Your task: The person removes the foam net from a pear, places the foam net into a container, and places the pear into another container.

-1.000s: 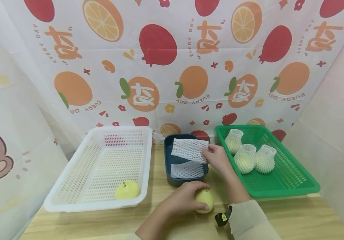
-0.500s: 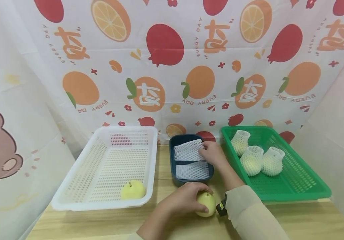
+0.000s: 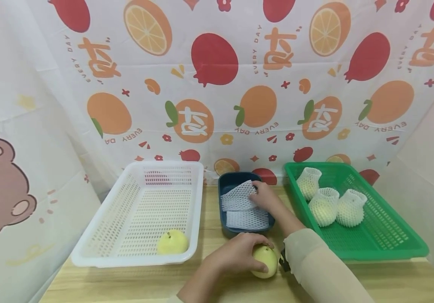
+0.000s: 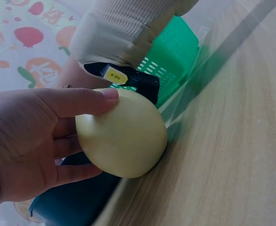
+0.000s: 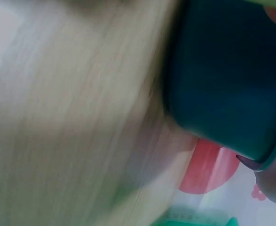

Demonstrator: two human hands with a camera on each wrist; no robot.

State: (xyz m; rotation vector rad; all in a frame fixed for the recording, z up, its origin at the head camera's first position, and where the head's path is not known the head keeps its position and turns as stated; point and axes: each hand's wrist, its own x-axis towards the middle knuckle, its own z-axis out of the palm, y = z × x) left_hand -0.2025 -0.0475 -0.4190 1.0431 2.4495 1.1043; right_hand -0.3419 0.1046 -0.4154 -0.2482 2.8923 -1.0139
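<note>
My left hand (image 3: pixel 236 254) holds a pale yellow-green pear (image 3: pixel 265 263) on the table, in front of the dark blue box. In the left wrist view the thumb lies over the pear (image 4: pixel 123 136) and the other fingers reach behind it. Over the blue box (image 3: pixel 236 179), my right hand (image 3: pixel 267 197) pinches the right edge of a white foam net sleeve (image 3: pixel 238 197), which slants inside the box. A second net sleeve (image 3: pixel 247 220) lies flat in the box's near part. The right wrist view is blurred and shows mostly the box's outer wall (image 5: pixel 222 89).
To the left stands a white basket (image 3: pixel 99 219) with one bare pear (image 3: pixel 173 242) in its near right corner. A green basket (image 3: pixel 387 252) on the right holds three pears in foam nets (image 3: pixel 324 207). A fruit-print cloth (image 3: pixel 217 143) hangs behind.
The net sleeve in my right hand was raised and spread flat; it has come down into the box and now slants. My left hand still holds the pear. The head view has shifted slightly.
</note>
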